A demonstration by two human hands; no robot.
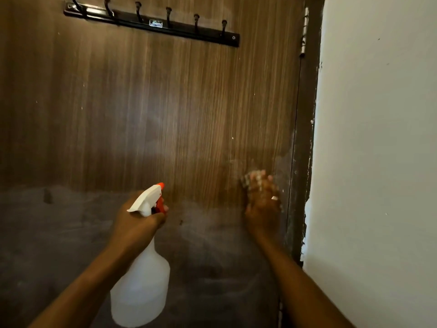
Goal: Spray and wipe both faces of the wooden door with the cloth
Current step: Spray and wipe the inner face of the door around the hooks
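The brown wooden door fills the view. Its lower part looks dull and greyish, the upper part shows clean wood grain. My left hand grips the neck of a white spray bottle with an orange trigger and nozzle, pointed at the door. My right hand, blurred, presses a light patterned cloth flat against the door near its hinge edge. Most of the cloth is hidden under my fingers.
A black hook rail with several hooks is fixed high on the door. A metal hinge sits at the upper right on the dark door frame. A white wall with chipped plaster runs along the right.
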